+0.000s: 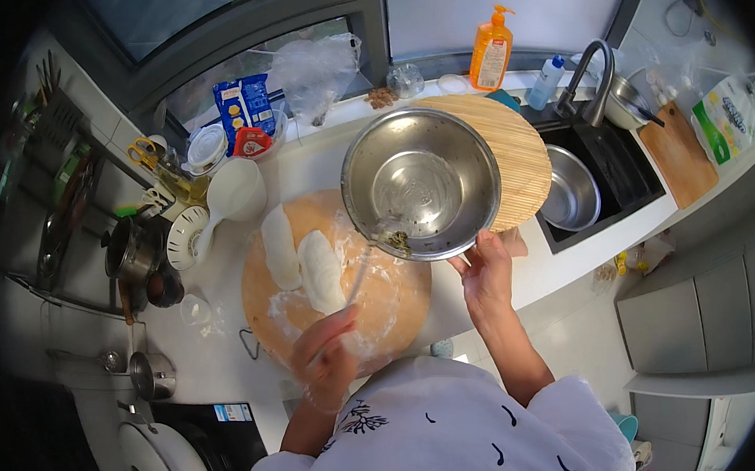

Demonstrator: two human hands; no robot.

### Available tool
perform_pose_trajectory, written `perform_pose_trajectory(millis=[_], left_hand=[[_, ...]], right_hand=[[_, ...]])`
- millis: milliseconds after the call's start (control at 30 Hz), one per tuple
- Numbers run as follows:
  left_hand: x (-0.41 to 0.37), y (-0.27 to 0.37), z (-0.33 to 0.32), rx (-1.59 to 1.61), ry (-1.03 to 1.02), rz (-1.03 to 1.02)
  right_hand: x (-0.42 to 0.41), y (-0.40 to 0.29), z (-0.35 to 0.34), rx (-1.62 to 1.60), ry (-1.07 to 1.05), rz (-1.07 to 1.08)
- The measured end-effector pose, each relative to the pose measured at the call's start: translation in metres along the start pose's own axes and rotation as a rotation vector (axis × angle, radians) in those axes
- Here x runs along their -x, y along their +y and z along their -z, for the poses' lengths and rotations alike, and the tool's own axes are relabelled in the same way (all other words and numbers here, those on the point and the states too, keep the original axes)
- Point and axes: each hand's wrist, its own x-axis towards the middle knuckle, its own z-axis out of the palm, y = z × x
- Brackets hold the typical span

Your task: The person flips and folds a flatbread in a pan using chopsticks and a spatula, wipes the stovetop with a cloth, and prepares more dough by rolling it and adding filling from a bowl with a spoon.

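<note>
My right hand (490,269) grips the near right rim of a stainless steel mixing bowl (421,179), which is tilted toward me. A small clump of dark green chopped filling (398,239) lies low inside it. My left hand (327,350) holds the thin handle of a metal utensil (361,274), probably a spoon; motion blurs it, and its far end is at the bowl's lower edge. Below, on a round wooden board (399,302) dusted with flour, lie two oblong pieces of white dough, one on the left (281,248) and one nearer the middle (321,271).
A round slatted mat (520,160) lies partly behind the bowl. Right of it, a black sink (625,167) holds a metal basin (572,190). A white ladle-shaped scoop (236,186), pots (128,247) and a hob (232,435) line the left. An orange pump bottle (492,53) stands on the windowsill.
</note>
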Motion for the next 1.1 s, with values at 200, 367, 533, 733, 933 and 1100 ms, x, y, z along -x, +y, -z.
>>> perform_pose_trajectory(millis=[200,367,533,733,933,1100], left_hand=[[-0.034,-0.009,-0.006,0.196,0.474,0.476],[-0.034,-0.009,-0.014,0.226,0.267,0.481],[-0.024,-0.001,-0.017,0.214,0.187,0.508],[-0.024,0.007,-0.022,0.099,0.132,0.446],[-0.025,0.016,-0.026,0.089,0.117,0.417],[-0.007,0.037,-0.028,-0.017,-0.111,0.198]], right_hand=[[-0.001,-0.017,-0.007,-0.037,0.001,-0.006],[-0.001,-0.018,-0.01,-0.01,0.035,-0.004],[-0.003,-0.012,-0.006,0.025,0.019,0.054],[-0.008,-0.001,0.004,0.076,-0.024,0.165],[-0.008,0.002,0.007,0.056,-0.055,0.232],[-0.009,0.006,0.011,0.056,-0.02,0.242]])
